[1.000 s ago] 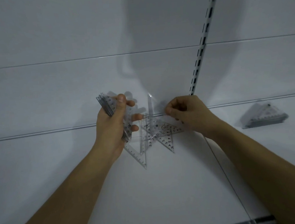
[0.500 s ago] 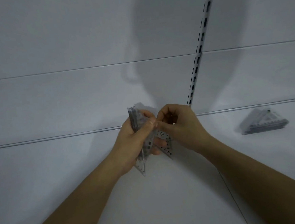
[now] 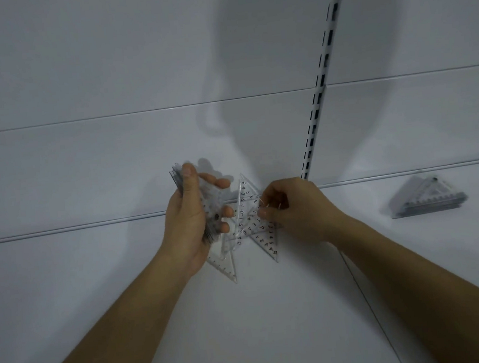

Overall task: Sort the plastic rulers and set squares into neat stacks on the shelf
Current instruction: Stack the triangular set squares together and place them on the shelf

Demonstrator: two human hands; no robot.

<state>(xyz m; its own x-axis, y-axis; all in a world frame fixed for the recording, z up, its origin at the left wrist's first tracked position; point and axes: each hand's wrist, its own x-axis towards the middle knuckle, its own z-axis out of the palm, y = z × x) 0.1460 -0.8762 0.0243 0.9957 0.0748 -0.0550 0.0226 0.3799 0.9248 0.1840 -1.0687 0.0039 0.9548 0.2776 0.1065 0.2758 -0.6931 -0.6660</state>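
Head view is looking down on a white shelf (image 3: 258,323), and much of the clear plastic is hard to read against it. Both forearms are running out of the bottom edge, so only the hands and lower arms are showing. A bundle of set squares (image 3: 205,201) is sitting in the left hand (image 3: 191,222), partly hidden behind the palm and thumb; its upper end is blurred, and how many pieces it is made of cannot be told. The thumb is lying along the near face of the bundle and the fingertips are curling round from the far side, so the hand is gripping it upright, palm turned to the right.

Loose set squares (image 3: 250,229) are lying overlapped on the shelf between the two hands, their printed numbers showing, though their edges are blending into one another and the count is unclear. Some of them are reaching under the left hand and out below it.

Just to their right, the right hand (image 3: 295,211) is hovering knuckles-up with fingers curled, its thumb and forefinger pinching the edge of one of the loose pieces; the exact contact is small and hard to make out. Well apart to the right, a stacked pile of set squares (image 3: 428,198) is resting on the shelf, blurred.
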